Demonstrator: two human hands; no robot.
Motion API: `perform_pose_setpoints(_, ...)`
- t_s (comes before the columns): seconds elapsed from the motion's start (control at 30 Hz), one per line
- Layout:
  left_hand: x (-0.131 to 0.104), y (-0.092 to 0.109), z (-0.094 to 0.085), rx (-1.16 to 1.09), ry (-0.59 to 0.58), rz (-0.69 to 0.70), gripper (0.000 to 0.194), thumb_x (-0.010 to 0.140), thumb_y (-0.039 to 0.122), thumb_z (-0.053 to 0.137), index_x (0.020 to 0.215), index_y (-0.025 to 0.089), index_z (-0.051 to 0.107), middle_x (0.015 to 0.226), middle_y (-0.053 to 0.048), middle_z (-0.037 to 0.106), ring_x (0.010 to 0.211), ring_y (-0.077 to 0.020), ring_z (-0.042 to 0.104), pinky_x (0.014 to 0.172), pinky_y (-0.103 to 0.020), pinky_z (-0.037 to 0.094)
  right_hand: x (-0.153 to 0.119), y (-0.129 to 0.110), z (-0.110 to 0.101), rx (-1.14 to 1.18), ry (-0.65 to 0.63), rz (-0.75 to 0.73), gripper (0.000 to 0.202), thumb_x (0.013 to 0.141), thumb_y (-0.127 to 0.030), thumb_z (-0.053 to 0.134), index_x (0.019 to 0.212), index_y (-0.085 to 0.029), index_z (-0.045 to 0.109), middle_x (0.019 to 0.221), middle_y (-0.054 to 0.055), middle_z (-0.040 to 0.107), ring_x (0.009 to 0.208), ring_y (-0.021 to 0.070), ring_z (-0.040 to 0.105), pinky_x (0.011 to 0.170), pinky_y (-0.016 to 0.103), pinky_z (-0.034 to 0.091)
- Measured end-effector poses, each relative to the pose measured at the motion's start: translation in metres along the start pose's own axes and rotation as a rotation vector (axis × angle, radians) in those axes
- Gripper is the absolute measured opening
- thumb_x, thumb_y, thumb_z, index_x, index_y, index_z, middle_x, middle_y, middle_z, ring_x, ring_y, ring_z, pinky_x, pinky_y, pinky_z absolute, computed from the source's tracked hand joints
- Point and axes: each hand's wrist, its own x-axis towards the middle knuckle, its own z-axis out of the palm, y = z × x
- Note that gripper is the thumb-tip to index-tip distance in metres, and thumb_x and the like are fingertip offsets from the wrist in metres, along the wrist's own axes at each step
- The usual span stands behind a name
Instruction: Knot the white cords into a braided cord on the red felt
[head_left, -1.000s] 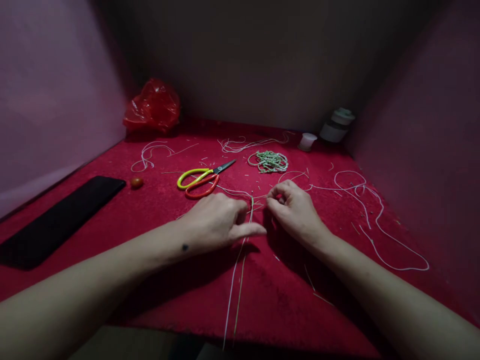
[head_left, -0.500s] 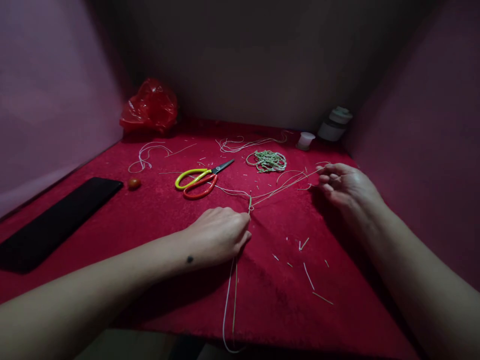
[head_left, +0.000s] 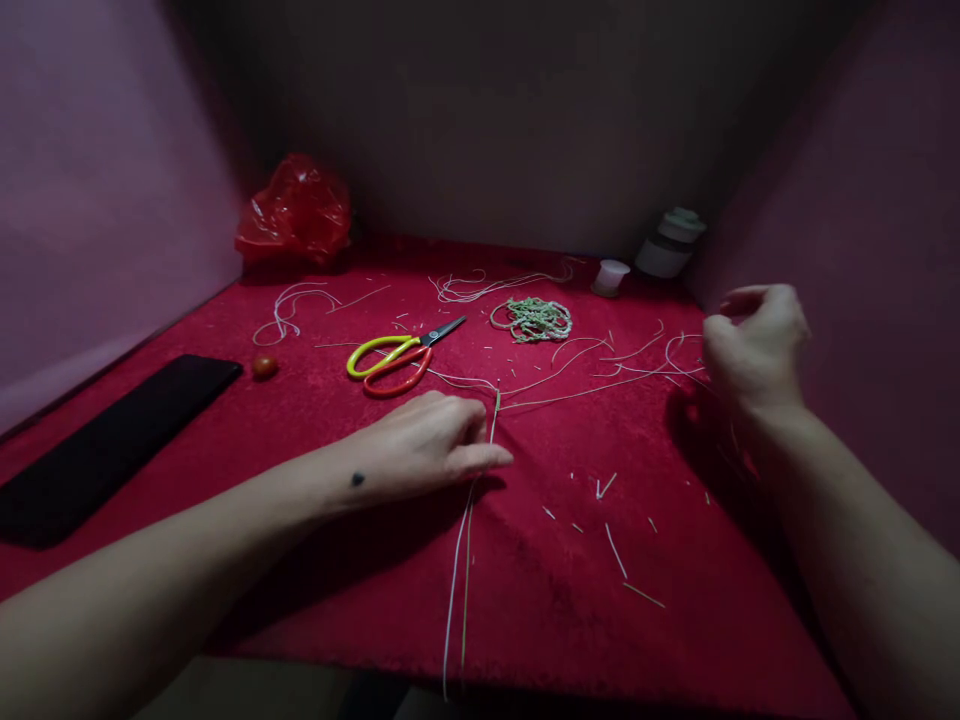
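My left hand (head_left: 431,440) is low over the cloth, its fingers curled round thin white and tan cords (head_left: 459,560) and its thumb stretched out to the right. The cords trail below it toward the front edge. Just above the hand is a small green knotted section (head_left: 497,400), with thin strands spreading left and right from it. At the right, my right hand (head_left: 757,345) is raised, its fingers curled in. A thin cord (head_left: 600,385) runs from the knot to it; the fingertips are partly hidden.
Yellow-and-red-handled scissors (head_left: 397,360) lie behind my left hand. Beyond are a green braided cord bundle (head_left: 536,320), loose cords (head_left: 487,287), a small white cup-like piece (head_left: 610,277) and a jar (head_left: 670,243). Leftward are a red plastic bag (head_left: 296,215), a small orange-red round thing (head_left: 264,367) and a black flat object (head_left: 120,440).
My right hand has moved right and up, turning and curling, and the strands near it have spread out. My left thumb has stretched away from the fingers.
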Motion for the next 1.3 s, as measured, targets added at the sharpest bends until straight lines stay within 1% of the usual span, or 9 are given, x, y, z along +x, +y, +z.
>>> perform_pose_setpoints(0.03, 0.002, -0.001, 0.001, -0.009, 0.044, -0.032, 0.036, 0.08, 0.053, 0.045, 0.072, 0.018, 0.054, 0.064, -0.001, 0.057, 0.056, -0.0124, 0.049, 0.052, -0.024, 0.031, -0.008, -0.008, 0.002, -0.028, 0.019, -0.1, 0.021, 0.064, -0.008, 0.048, 0.083, -0.014, 0.054, 0.083, 0.011, 0.055, 0.07, 0.0163, 0.047, 0.066, 0.034, 0.037)
perform_pose_setpoints(0.07, 0.005, -0.002, 0.002, 0.003, 0.094, -0.069, 0.037, 0.079, 0.054, 0.046, 0.074, 0.018, 0.054, 0.066, -0.001, 0.058, 0.057, -0.0132, 0.05, 0.053, -0.025, 0.032, -0.017, -0.018, 0.004, 0.01, -0.06, -0.172, 0.023, 0.067, -0.009, 0.047, 0.087, -0.014, 0.056, 0.086, 0.01, 0.056, 0.072, 0.0161, 0.048, 0.066, 0.032, 0.039)
perform_pose_setpoints(0.2, 0.014, 0.001, 0.015, 0.117, 0.24, -0.147, 0.025, 0.08, 0.042, 0.048, 0.08, 0.018, 0.055, 0.071, -0.004, 0.061, 0.064, -0.0165, 0.054, 0.057, -0.027, 0.034, -0.068, -0.067, 0.012, 0.189, -0.692, -0.368, 0.01, 0.072, -0.015, 0.05, 0.077, -0.016, 0.059, 0.079, 0.006, 0.056, 0.068, 0.0142, 0.05, 0.062, 0.027, 0.04)
perform_pose_setpoints(0.27, 0.017, 0.001, 0.02, 0.14, 0.279, -0.137, 0.018, 0.081, 0.033, 0.045, 0.08, 0.018, 0.055, 0.071, -0.004, 0.061, 0.064, -0.0165, 0.055, 0.058, -0.027, 0.034, -0.088, -0.083, 0.015, 0.154, -0.855, -0.417, 0.009, 0.074, -0.017, 0.052, 0.078, -0.015, 0.059, 0.083, 0.007, 0.055, 0.07, 0.0145, 0.051, 0.063, 0.027, 0.04)
perform_pose_setpoints(0.3, 0.018, 0.001, 0.022, 0.139, 0.29, -0.13, 0.017, 0.081, 0.03, 0.044, 0.078, 0.018, 0.055, 0.069, -0.003, 0.06, 0.064, -0.0161, 0.054, 0.058, -0.027, 0.034, -0.095, -0.087, 0.016, 0.12, -0.892, -0.425, 0.008, 0.075, -0.017, 0.052, 0.077, -0.015, 0.059, 0.082, 0.007, 0.054, 0.07, 0.0147, 0.051, 0.064, 0.027, 0.04)
perform_pose_setpoints(0.4, 0.018, 0.0, 0.023, 0.107, 0.296, -0.1, 0.019, 0.082, 0.027, 0.041, 0.074, 0.017, 0.055, 0.066, -0.003, 0.059, 0.061, -0.0147, 0.053, 0.057, -0.026, 0.033, -0.102, -0.09, 0.018, 0.121, -0.929, -0.409, 0.009, 0.078, -0.016, 0.05, 0.073, -0.015, 0.057, 0.078, 0.006, 0.055, 0.07, 0.0142, 0.051, 0.064, 0.026, 0.039)
perform_pose_setpoints(0.6, 0.018, -0.002, 0.023, 0.095, 0.327, -0.048, 0.024, 0.085, 0.03, 0.039, 0.074, 0.017, 0.056, 0.063, -0.002, 0.055, 0.059, -0.0131, 0.05, 0.057, -0.026, 0.033, -0.091, -0.088, 0.021, 0.294, -1.013, -0.267, 0.01, 0.078, -0.013, 0.05, 0.069, -0.016, 0.054, 0.065, 0.001, 0.058, 0.06, 0.0113, 0.05, 0.059, 0.023, 0.036)
perform_pose_setpoints(0.9, 0.02, -0.001, 0.021, -0.018, 0.312, -0.058, 0.021, 0.08, 0.023, 0.043, 0.062, 0.017, 0.052, 0.056, 0.002, 0.046, 0.055, -0.0101, 0.042, 0.058, -0.023, 0.033, -0.094, -0.095, 0.022, 0.109, -0.944, -0.214, 0.012, 0.074, -0.013, 0.048, 0.066, -0.017, 0.055, 0.062, 0.004, 0.06, 0.058, 0.0129, 0.052, 0.058, 0.024, 0.037)
perform_pose_setpoints(1.3, 0.019, -0.002, 0.019, -0.049, 0.307, -0.049, 0.02, 0.081, 0.025, 0.044, 0.066, 0.016, 0.054, 0.057, 0.002, 0.047, 0.054, -0.0093, 0.04, 0.056, -0.023, 0.031, -0.098, -0.085, 0.021, 0.07, -0.962, -0.313, 0.009, 0.077, -0.018, 0.049, 0.074, -0.017, 0.057, 0.069, 0.006, 0.064, 0.061, 0.0139, 0.055, 0.059, 0.025, 0.037)
